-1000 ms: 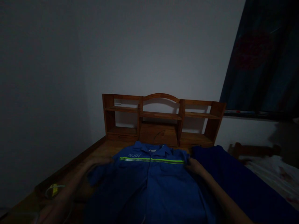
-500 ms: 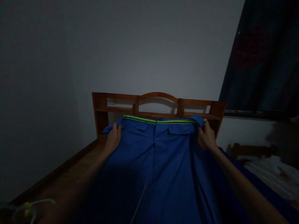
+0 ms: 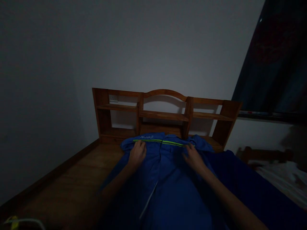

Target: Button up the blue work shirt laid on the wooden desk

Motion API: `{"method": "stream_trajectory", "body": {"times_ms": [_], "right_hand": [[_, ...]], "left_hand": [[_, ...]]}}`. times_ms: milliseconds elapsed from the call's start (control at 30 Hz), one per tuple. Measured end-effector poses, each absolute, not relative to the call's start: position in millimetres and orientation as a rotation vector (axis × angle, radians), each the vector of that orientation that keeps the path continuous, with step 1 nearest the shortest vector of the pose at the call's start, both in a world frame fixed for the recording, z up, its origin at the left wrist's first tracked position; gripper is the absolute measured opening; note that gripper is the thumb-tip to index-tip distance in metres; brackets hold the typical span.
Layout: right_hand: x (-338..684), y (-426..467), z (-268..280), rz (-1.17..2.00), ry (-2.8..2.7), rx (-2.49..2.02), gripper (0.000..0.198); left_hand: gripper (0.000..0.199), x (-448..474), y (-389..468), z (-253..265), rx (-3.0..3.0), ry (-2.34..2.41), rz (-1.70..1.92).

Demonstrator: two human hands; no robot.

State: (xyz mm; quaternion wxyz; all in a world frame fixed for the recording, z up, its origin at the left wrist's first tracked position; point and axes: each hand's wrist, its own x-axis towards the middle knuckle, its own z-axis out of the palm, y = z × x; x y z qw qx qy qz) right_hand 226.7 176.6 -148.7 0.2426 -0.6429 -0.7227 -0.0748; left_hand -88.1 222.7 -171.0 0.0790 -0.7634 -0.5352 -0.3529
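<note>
A blue work jacket (image 3: pixel 177 198) with yellow-green striped trim across the chest lies spread out, its upper end near the headboard. White lettering shows above the stripe on its left half. My left hand (image 3: pixel 137 156) is at that stripe, its fingers bent and closed on the cloth. On the other half, my right hand (image 3: pixel 194 159) touches the jacket near the stripe, its thumb and fingers apart. A thin pale line (image 3: pixel 148 201) runs down the front of the jacket. Dim light hides detail in the lower folds.
A wooden headboard (image 3: pixel 165 115) with open shelves stands against the wall. Bare bed boards (image 3: pixel 72 175) lie to the left, dark blue cloth (image 3: pixel 249 188) to the right. A white cord (image 3: pixel 28 220) is at the lower left. Beyond are pale bedding (image 3: pixel 285 179) and a dark curtain (image 3: pixel 275 64).
The jacket's upper end has come down, and lettering above the stripe now shows. Both hands have moved inward from the jacket's outer edges; the right fingers have opened.
</note>
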Motion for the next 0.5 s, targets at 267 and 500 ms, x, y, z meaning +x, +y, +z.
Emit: {"method": "stream_trajectory", "body": {"times_ms": [267,500], "right_hand": [[133.1,158.2,-176.4,0.080,-2.251,-1.691,0.024],[160.8,151.4,-205.0,0.283,-2.161,-1.332,0.031]], "left_hand": [[0.033,-34.7,220.4,-216.1,-2.925,-2.073,-1.143],[0.041,-59.0,240.7,-228.7,-3.386,-2.095,-1.371]]}}
